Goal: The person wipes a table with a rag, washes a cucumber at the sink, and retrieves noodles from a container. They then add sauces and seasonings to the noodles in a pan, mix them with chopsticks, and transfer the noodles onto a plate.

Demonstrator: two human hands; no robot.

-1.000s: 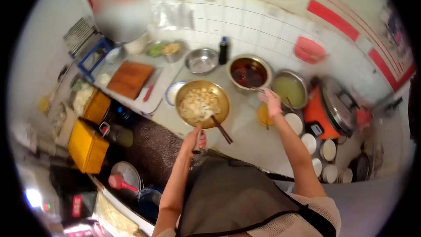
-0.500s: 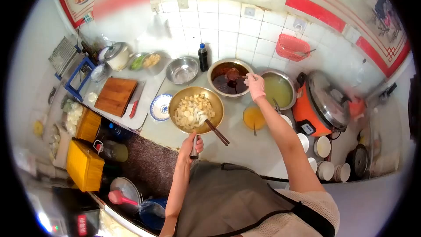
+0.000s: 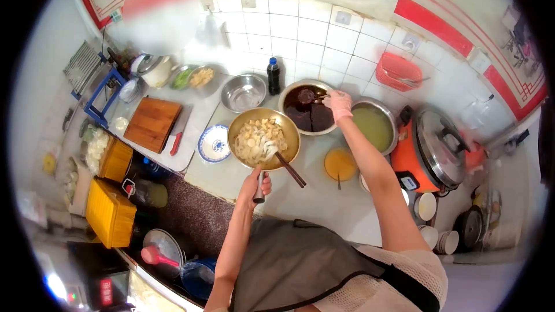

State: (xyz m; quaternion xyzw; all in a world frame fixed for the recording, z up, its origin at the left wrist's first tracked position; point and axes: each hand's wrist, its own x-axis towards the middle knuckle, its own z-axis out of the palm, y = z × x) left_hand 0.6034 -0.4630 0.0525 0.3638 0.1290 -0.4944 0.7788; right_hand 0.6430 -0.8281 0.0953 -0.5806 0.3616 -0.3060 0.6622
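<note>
My left hand (image 3: 255,187) is closed around the handle of a brass-coloured pan (image 3: 293,140). Inside it lie wide pale noodles (image 3: 254,145) and yellowish cubes, with a pair of dark chopsticks (image 3: 291,171) leaning over the near right rim. My right hand (image 3: 338,104), in a thin clear glove, grips a ladle (image 3: 306,96) whose handle is mostly hidden by the fingers. The ladle's cup sits in dark brown sauce in a steel bowl (image 3: 282,101), just beyond the pan.
Right of the sauce stand a bowl of greenish liquid (image 3: 373,129), yellow sauce with a spoon (image 3: 340,164) and an orange cooker (image 3: 409,153). A blue-patterned plate (image 3: 213,143), steel bowl (image 3: 243,93), dark bottle (image 3: 273,76), cutting board (image 3: 153,124) and red-handled knife (image 3: 176,143) are leftward.
The pan has shifted slightly right and away from me, nearer the sauce bowl. My right hand has moved a little farther over that bowl's rim, and the ladle toward its far side.
</note>
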